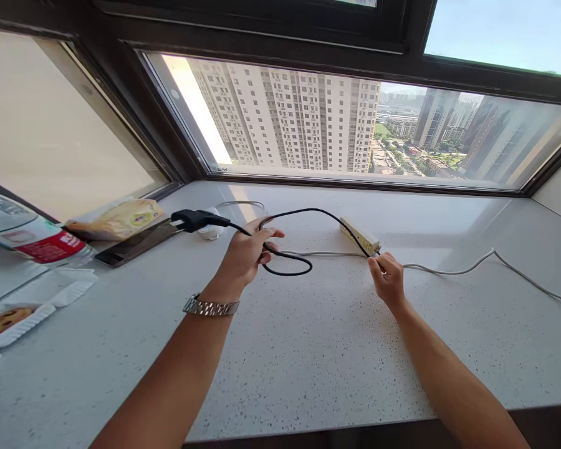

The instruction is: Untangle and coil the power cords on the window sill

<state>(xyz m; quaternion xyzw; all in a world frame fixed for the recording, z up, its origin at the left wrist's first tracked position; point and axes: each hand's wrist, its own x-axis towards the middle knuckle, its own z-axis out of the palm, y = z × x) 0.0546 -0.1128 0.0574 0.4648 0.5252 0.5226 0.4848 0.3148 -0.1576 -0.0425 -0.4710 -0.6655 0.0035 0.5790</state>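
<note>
My left hand (249,252) is closed on a black cable (303,213) that loops over the white speckled sill (308,349). The cable's black plug end (194,219) sticks out to the left of that hand, above a dark phone (135,244). My right hand (387,277) pinches the other end of the same black cable, just in front of a cream power strip (359,234). A steel watch (210,306) sits on my left wrist.
A white cord (453,270) runs from the power strip off to the right. At the left lie a plastic bottle (32,240), a yellow snack packet (121,219), a small white round object (210,231) and a white tray with a biscuit (9,321). The window stands behind.
</note>
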